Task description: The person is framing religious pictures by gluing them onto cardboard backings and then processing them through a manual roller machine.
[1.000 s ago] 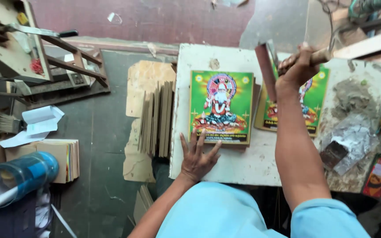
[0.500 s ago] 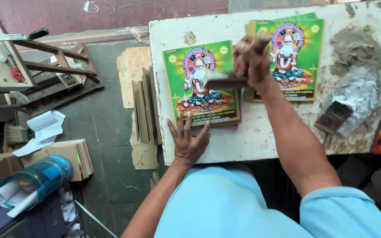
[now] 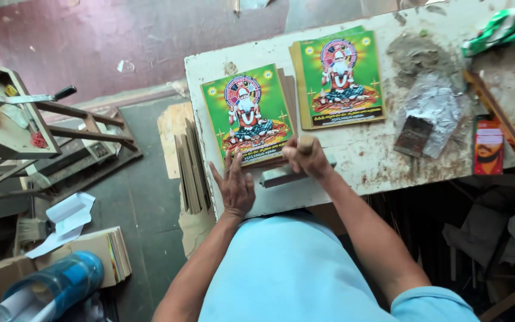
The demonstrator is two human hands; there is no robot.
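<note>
A green printed picture of a seated figure [image 3: 247, 113] lies on a board on the white worktable [image 3: 353, 152]. My left hand [image 3: 233, 186] rests flat with spread fingers on its near edge. My right hand [image 3: 305, 156] is closed around the wooden handle of a hammer [image 3: 287, 173]; its metal head lies low on the table at the picture's near right corner. A second stack of the same green pictures [image 3: 341, 77] sits farther right on the table, apart from both hands.
On the table's right are a patch of grey paste [image 3: 417, 56], crumpled foil [image 3: 433, 110], a small scraper [image 3: 412, 136], a red packet [image 3: 487, 146] and a wooden strip [image 3: 499, 122]. Upright boards [image 3: 191, 167] lean left of the table. A blue bottle [image 3: 55, 286] and a cutter frame [image 3: 7, 116] stand at left.
My right hand has brought the hammer down from above the pictures to the near edge of the left picture. The view shifted; my left hand has stayed on the picture's near edge.
</note>
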